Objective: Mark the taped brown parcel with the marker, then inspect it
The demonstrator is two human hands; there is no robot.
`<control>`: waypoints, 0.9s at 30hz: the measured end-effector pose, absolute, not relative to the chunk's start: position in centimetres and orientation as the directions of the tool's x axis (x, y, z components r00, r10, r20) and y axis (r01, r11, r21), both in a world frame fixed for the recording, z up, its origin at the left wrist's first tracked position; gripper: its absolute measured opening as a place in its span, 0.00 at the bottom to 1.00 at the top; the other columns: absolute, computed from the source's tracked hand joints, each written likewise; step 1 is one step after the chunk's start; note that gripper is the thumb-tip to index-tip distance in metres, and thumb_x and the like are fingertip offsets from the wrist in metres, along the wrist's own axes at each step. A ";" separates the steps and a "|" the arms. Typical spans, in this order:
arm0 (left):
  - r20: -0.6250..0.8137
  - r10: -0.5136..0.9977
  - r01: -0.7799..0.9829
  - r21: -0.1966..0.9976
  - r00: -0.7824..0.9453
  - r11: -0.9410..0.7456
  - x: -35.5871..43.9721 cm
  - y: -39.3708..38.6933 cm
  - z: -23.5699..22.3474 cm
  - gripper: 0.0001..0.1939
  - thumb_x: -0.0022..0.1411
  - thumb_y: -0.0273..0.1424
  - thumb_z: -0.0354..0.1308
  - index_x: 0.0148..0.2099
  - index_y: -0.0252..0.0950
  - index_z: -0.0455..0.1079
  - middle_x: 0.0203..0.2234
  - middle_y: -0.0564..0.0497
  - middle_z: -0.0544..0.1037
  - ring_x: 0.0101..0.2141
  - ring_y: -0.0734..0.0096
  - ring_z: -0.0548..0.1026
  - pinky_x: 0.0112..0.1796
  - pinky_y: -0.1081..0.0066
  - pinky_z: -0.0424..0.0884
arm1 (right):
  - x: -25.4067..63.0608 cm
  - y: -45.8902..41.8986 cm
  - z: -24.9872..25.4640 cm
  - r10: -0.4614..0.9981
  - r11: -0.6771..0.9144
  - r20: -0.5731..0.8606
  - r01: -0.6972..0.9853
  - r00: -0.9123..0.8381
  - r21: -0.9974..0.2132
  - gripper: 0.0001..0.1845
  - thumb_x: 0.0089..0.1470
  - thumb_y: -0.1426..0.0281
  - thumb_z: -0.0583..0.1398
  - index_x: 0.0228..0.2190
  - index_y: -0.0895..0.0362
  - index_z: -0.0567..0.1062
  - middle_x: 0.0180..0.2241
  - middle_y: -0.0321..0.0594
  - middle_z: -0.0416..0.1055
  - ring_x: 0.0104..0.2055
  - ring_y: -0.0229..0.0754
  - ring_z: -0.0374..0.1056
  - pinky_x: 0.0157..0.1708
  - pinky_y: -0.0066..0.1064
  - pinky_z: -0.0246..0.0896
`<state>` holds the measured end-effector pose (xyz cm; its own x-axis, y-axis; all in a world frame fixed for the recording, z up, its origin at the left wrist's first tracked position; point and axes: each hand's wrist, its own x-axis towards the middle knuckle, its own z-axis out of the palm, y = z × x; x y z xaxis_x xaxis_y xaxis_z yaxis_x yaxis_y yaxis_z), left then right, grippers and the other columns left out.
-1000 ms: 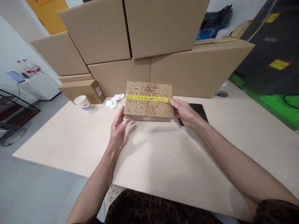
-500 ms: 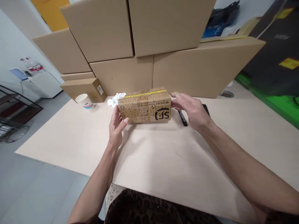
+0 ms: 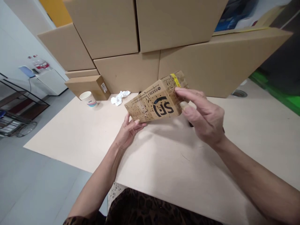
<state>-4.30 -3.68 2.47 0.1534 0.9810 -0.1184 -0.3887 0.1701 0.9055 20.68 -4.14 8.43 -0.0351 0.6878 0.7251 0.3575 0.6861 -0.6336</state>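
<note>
A small brown cardboard box point(image 3: 146, 106) with black print and a strip of yellow tape point(image 3: 175, 80) is tilted above the table, its right end higher. My left hand point(image 3: 127, 132) supports its lower left corner, the thumb on the front face and the fingers underneath. At the raised right end, my right hand point(image 3: 206, 118) grips the box between thumb and fingers, close to the tape. A dark object point(image 3: 191, 124) on the table is mostly hidden behind my right hand.
Large cardboard boxes point(image 3: 126, 73) are stacked along the back of the pale table point(image 3: 77, 140). A paper cup point(image 3: 88, 99) stands at the left before a flat brown box point(image 3: 83, 89). Crumpled white tissue point(image 3: 120, 97) lies behind the held box.
The box's right end has been raised and turned towards me, showing its end face. My right hand now grips that end; my left hand has shifted lower and under the corner.
</note>
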 end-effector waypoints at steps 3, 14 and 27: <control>-0.162 0.965 -0.361 0.904 0.208 0.230 -4.1 -3.8 2.3 0.37 0.56 0.36 0.71 0.64 0.42 0.61 0.54 0.43 0.79 0.35 0.65 0.84 0.49 0.60 0.77 | 20.6 -4.3 8.4 0.630 0.743 0.762 0.397 -0.147 -0.538 0.21 0.63 0.53 0.58 0.53 0.43 0.79 0.58 0.41 0.76 0.63 0.57 0.68 0.65 0.58 0.58; -0.009 0.920 -0.333 0.931 0.392 0.151 -3.8 -4.3 1.7 0.32 0.55 0.46 0.71 0.56 0.36 0.66 0.47 0.42 0.79 0.26 0.72 0.78 0.22 0.72 0.76 | 21.8 -3.8 8.8 0.551 0.805 0.834 0.290 -0.043 -0.517 0.29 0.60 0.61 0.63 0.62 0.38 0.71 0.62 0.33 0.70 0.66 0.55 0.62 0.67 0.58 0.52; 0.194 0.979 0.192 0.960 0.068 -0.204 -4.1 -4.5 2.0 0.41 0.53 0.57 0.67 0.63 0.42 0.71 0.32 0.52 0.69 0.36 0.66 0.67 0.38 0.67 0.67 | 22.3 1.1 6.4 0.923 0.192 0.120 -0.167 0.365 -0.967 0.26 0.43 0.61 0.69 0.44 0.53 0.75 0.42 0.39 0.74 0.48 0.47 0.69 0.59 0.51 0.58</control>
